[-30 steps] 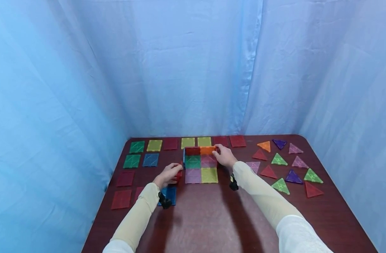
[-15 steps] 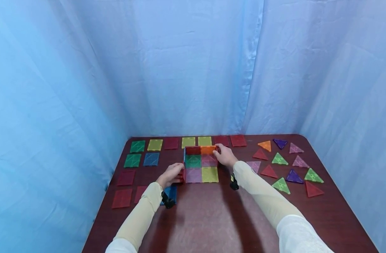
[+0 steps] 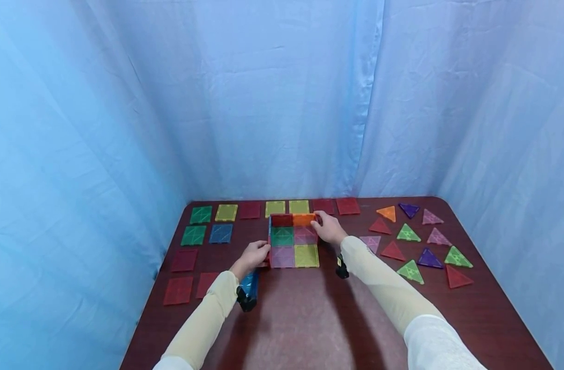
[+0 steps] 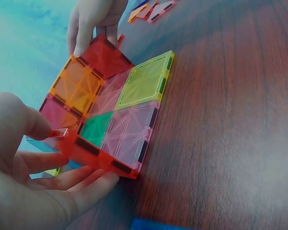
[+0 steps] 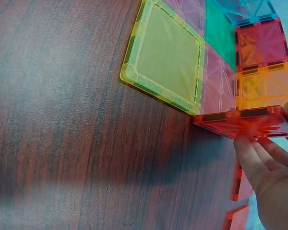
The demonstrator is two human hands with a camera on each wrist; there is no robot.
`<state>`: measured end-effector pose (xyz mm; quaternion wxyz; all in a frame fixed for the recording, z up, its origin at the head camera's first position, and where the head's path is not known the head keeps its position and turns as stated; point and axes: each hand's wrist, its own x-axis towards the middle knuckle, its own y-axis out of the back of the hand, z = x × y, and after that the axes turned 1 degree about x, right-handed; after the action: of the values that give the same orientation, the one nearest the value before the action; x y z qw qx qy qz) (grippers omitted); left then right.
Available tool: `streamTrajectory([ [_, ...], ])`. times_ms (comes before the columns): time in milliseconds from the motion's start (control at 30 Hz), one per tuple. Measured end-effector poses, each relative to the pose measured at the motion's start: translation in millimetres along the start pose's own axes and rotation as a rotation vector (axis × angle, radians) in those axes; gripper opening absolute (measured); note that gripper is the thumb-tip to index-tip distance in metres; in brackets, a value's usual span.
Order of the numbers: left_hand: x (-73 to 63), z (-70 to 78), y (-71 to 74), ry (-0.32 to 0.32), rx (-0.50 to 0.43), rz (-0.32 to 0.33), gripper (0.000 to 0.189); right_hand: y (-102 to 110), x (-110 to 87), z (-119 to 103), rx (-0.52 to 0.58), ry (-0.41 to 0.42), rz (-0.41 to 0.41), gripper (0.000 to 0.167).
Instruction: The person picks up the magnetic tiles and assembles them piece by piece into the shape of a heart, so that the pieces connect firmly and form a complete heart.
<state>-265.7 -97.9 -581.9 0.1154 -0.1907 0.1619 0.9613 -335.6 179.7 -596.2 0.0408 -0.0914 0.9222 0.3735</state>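
In the head view, my left hand (image 3: pixel 255 254) is at the left side of a small build of see-through magnetic tiles. It pinches an upright red square tile (image 4: pixel 108 163), set along the edge of the purple base tile (image 3: pixel 283 256). My right hand (image 3: pixel 329 227) holds another upright red tile (image 5: pixel 242 122) at the back right, thumb on one side and fingers on the other. Green (image 3: pixel 282 236), pink (image 3: pixel 305 235) and yellow (image 3: pixel 306 256) tiles complete a flat base. Behind stand a dark red tile (image 3: pixel 282 220) and an orange tile (image 3: pixel 303 219); a blue tile (image 5: pixel 249 9) stands at the left.
Loose square tiles lie along the table's left and back, among them a red one (image 3: pixel 177 291) and a green one (image 3: pixel 193 235). Beneath my left wrist is a blue tile (image 3: pixel 249 282). Several triangle tiles (image 3: pixel 430 258) spread over the right. A blue curtain (image 3: pixel 282 103) surrounds the table.
My left hand has moved right with the red tile, from a gap beside the build to against its left edge. The right hand has stayed in place.
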Motion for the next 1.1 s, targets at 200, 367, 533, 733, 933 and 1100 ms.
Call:
streamTrajectory([
  [200, -13.4, -3.8, 10.7, -0.086, 0.264, 0.042, 0.047, 0.7, -1.8, -1.5, -0.014, 0.008, 0.003, 0.055],
  [367, -25.0, -10.6, 27.9, -0.189, 0.475, 0.061, 0.048, 1.8, -2.7, -3.6, -0.008, 0.012, 0.007, 0.055],
  [533, -36.0, -20.6, 43.4, -0.266, 0.744, 0.014, 0.058, 2.7, -2.1, -3.2, -0.018, 0.018, 0.004, 0.054],
  [733, -44.5, -40.7, 47.7, -0.244, 1.005, -0.05, 0.076, 5.9, 1.2, -6.6, -0.079, 0.055, 0.014, 0.055],
  [933, -48.5, -53.7, 40.5, -0.272, 1.094, -0.056, 0.077, 9.3, 12.3, -25.3, -0.236, 0.123, -0.031, 0.056],
  [1100, -51.7, -54.7, 39.0, -0.307, 1.118, -0.017, 0.073, 7.0, 19.8, -46.3, -0.33, 0.107, -0.073, 0.044],
])
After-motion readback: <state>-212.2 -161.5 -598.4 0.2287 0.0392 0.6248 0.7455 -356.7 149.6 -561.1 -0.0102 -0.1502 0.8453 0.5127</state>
